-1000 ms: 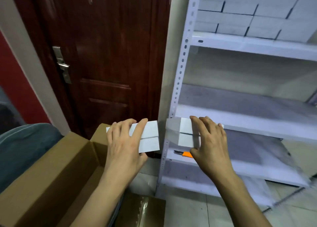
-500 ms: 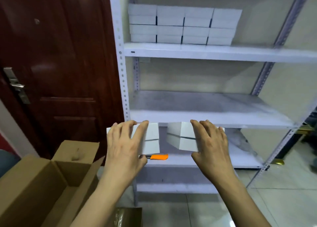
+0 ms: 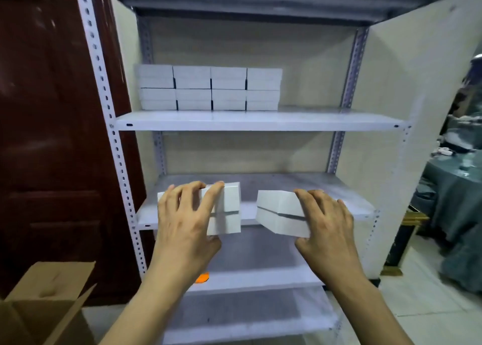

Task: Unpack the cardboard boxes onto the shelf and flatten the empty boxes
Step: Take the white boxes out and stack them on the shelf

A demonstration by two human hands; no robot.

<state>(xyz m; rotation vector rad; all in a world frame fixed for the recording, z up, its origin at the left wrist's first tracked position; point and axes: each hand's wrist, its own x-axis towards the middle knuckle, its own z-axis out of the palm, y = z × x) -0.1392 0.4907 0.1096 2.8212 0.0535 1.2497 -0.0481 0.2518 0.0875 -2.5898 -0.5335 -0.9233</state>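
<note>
At shelf, each hand gripping box stack

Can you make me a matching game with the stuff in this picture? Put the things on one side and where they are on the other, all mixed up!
Things:
1. stack of white boxes
2. brown cardboard box
3. orange thing
4. door

Places:
A. on the floor, bottom left, flaps open
B. on a low shelf, partly hidden behind the left hand's wrist
C. on the upper shelf, pushed to its left side
D. left of the shelf rack

Pairs: 1-C, 2-A, 3-B, 4-D
</note>
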